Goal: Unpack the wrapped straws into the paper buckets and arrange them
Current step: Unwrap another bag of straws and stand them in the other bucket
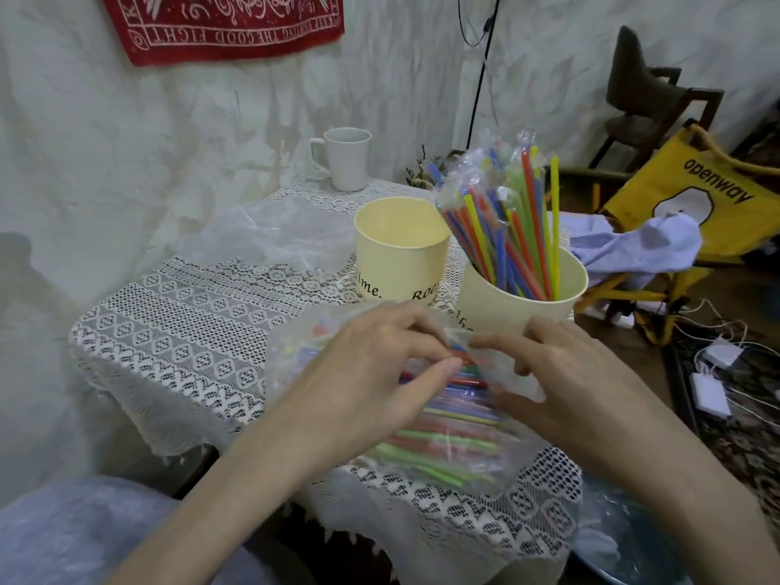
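- Head view, the only one: both hands work on a clear bag of straws [439, 437] lying on the lace-covered tabletop [177, 331], right in front of the person.
- Left hand [371, 373]: fingers curled, thumb and fingertips pinching the plastic at the bag's top edge. Grip closed on the bag.
- Right hand [561, 373]: fingers curled down onto the same plastic just beside the left hand, seems to pinch the other side of the opening. Blurred, so exact contact is hard to tell.
- Looks like the bag is being pulled open; straws inside are still wrapped together, mixed colours, lying flat.
- Right bucket [523, 306]: just beyond the right hand, already holds a bunch of coloured straws [510, 230] standing upright and leaning left, some with plastic film still around the tops.
- Left bucket [401, 255]: touching or just beside the right one, open and looks empty inside.
- Crumpled clear plastic [270, 230] lies behind the left bucket, likely a used wrapper; white mug [346, 158] at the far edge.
- Progress judgement: roughly midway. One bucket filled, one bag yet to empty, left bucket unfilled, tidying still to do.
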